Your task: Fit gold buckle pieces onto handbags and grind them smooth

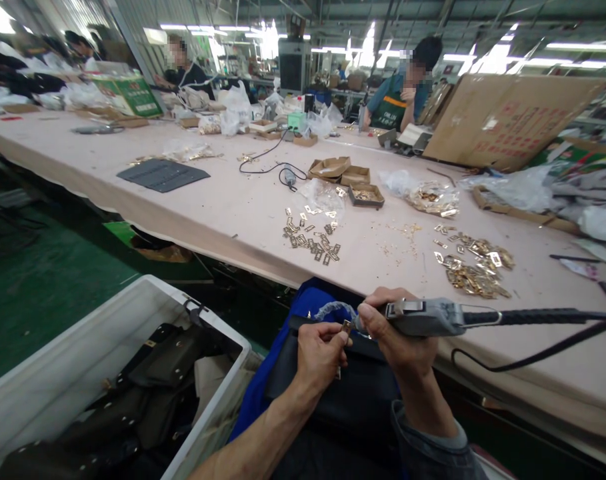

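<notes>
The left hand [320, 350] pinches a small gold-coloured metal plate [346, 326] between thumb and fingertips, just above the wearer's lap. The right hand [405, 337] is wrapped around a grey corded power screwdriver [427, 318], its nose pointing left toward the plate; whether the tip touches the plate I cannot tell. Under both hands lies a black leather-like bag [353, 393], with a plastic-wrapped loop [335, 307] arching beside the fingers. A blue cloth [257, 393] shows along the bag's left edge. The screwdriver's black cord [527, 317] runs off to the right and bends back on itself.

To the left stands a white plastic bin [226, 337] holding dark bags [167, 357] with small metal studs. In front stretches a long pale-covered table [237, 210]. On it lie two heaps of gold-coloured plates, a nearer-centre heap [313, 241] and a right-hand heap [475, 273], with small open cardboard boxes [355, 175] and a clear bag of metal parts [435, 197] beyond them. A dark grey sheet [163, 175] lies farther left. Across the table, a co-worker in a dark apron [390, 105] sits beside a large cardboard box [513, 120].
</notes>
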`<state>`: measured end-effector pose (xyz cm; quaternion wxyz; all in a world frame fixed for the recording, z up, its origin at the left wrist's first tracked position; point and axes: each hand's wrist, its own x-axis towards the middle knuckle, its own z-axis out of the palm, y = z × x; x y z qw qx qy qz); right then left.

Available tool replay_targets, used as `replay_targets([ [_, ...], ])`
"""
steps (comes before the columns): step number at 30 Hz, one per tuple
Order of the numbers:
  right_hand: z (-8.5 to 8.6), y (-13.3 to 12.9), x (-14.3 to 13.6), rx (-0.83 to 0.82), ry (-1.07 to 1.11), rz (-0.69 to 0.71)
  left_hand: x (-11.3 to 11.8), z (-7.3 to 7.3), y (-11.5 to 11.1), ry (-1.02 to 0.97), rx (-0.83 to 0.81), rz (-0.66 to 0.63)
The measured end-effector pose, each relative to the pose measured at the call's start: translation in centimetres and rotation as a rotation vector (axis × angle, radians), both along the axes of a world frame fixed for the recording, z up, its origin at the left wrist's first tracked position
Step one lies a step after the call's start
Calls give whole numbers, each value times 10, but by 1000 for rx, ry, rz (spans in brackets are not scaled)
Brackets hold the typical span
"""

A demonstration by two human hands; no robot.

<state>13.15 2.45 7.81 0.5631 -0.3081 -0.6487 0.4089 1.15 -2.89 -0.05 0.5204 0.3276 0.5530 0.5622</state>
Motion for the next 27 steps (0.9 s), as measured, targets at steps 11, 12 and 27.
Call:
replay_targets([
  [11,9,5,3,61,-54,170,-5,-4,-2,-6,59,-39],
  [12,11,5,3,72,-63,177,-5,-3,-2,2,63,-45],
  [27,3,-14,-40,-42,264,-553,-1,-4,-5,-1,33,-12],
])
